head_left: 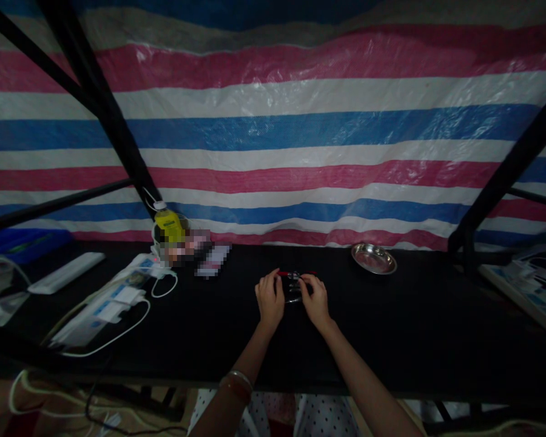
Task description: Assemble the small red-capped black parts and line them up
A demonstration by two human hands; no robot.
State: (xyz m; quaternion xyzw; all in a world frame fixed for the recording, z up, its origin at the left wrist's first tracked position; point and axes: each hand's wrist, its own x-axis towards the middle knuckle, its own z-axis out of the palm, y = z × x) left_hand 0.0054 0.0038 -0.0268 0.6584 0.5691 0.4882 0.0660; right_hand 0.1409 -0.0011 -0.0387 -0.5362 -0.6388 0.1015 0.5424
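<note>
Near the middle of the black table, a thin red item with a clear or silvery middle [295,275] lies crosswise between my two hands. My left hand [270,297] is at its left end, fingers bent together beside the red tip. At the right end is my right hand [315,298], its thumb and fingers closed around that end. Between the hands, just below the red item, are small shiny pieces [293,286] and a clear, glossy item [293,298], too dark to make out well.
A round metal dish [374,259] stands at the back right. To the left are a yellow bottle [170,223], a blurred phone-like item [213,261], a power strip [102,306] with white cables and a blue tray [25,243]. Black frame bars slant up on both sides.
</note>
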